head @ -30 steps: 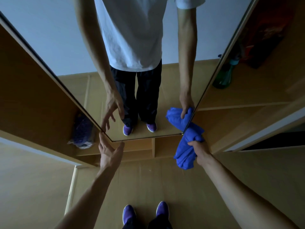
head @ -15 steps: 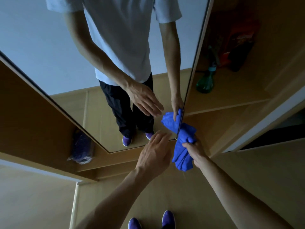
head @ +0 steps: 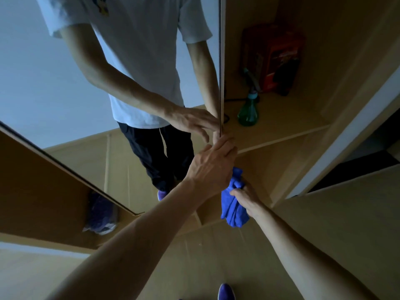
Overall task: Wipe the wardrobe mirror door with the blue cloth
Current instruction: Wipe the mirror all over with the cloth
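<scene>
Wiping not begun, by my read. The blue cloth is bunched in the right hand, fingers clenched round it, low beside the right edge of the wardrobe mirror door and off the glass. The left hand has its fingers curled round that edge. All glass still to do. Print on the red box on the shelf is unreadable.

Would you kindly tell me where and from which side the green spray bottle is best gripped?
Probably round the narrow neck below the pale blue collar of the green spray bottle, coming from the open front of the shelf. It stands upright, its body bulges below, a red box stands close behind, and the edge of the mirror door is to its left.
</scene>
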Tool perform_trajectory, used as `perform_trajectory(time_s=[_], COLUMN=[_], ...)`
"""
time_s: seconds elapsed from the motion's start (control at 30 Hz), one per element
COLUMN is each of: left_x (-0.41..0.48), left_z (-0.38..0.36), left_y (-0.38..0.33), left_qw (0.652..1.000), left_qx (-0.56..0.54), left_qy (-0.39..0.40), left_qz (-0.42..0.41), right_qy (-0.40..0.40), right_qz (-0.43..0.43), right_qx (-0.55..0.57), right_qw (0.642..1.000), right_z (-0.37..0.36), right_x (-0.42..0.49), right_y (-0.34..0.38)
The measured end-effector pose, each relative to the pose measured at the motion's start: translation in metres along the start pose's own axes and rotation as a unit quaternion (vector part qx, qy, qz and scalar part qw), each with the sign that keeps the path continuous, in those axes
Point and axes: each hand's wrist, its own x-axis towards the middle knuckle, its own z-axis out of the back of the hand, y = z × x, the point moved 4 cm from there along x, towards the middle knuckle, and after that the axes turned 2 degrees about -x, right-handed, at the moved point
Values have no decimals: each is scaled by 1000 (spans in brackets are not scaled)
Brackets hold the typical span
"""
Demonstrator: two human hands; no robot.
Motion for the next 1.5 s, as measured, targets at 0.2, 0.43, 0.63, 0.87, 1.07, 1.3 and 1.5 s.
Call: perform_trajectory(time_s=[0.2, 0.43, 0.63, 0.87, 1.07, 1.3, 1.5], left_x=[6, -5, -9, -17, -16, -17, -16], left_z=[-6, -6, -3, -5, -6, -5, 37], left_y=[-6, -9, -13, -17, -11, -10, -7], left_qw=[974, 954, 962, 967, 966, 968, 967], left_qx=[211, 281, 251, 228, 226, 215, 241], left_qy=[86, 102, 95, 95, 97, 101, 42], left_qz=[7, -29, -43, -62, -82, -77, -67], right_qy=[-6, 4, 7, -16, -52, -112, -114], right_qz=[-4, -19, -61, -65, -34, 46, 19], right_qx=[-25, -2, 29, 60, 158, 184, 120], right_qw=[1000, 1000, 998, 996, 985, 975, 986], right_z=[1, 3, -7, -15, -18, -4, -7], right_x=[0, -8, -14, -30, -45, -66, -69], right_y=[3, -11, -31, -36, -16, 24, 8])
